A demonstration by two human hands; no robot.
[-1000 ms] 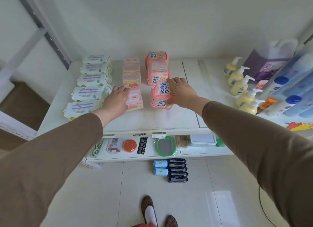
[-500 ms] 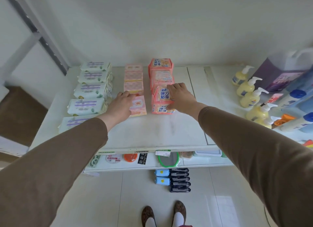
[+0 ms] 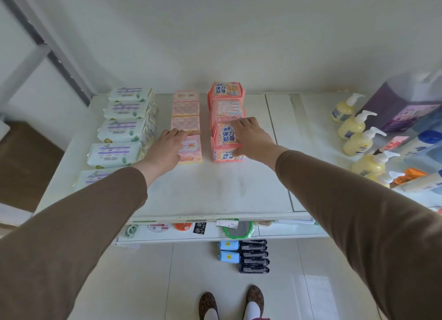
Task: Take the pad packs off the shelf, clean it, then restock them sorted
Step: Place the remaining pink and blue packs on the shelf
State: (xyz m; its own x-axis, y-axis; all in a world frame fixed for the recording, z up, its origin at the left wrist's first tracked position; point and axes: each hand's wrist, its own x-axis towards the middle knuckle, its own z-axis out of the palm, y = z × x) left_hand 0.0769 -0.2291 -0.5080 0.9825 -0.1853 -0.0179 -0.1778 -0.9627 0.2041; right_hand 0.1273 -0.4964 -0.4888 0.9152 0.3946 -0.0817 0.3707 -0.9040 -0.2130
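Note:
Three rows of pad packs run front to back on the white shelf [image 3: 203, 190]: white-and-purple packs [image 3: 114, 152] on the left, pale pink packs [image 3: 186, 109] in the middle, coral packs [image 3: 227, 92] on the right. My left hand [image 3: 167, 147] holds the left side of the front pale pink pack [image 3: 192, 150], which lies flat against the pack behind it. My right hand [image 3: 252, 138] grips the front coral pack [image 3: 226, 138] from above, thumb low on its right side. That pack stands tight against its row.
Yellow pump bottles [image 3: 354, 126], a purple jug [image 3: 401, 104] and blue bottles [image 3: 428, 140] crowd the shelf's right end. A lower shelf [image 3: 287, 233] holds small goods. Blue and black packs [image 3: 253, 257] lie on the floor in front of my feet [image 3: 229, 303]. A metal upright [image 3: 59, 56] stands at the left.
Both hands have slid their front packs back against the rows behind them. I have stepped closer to the shelf.

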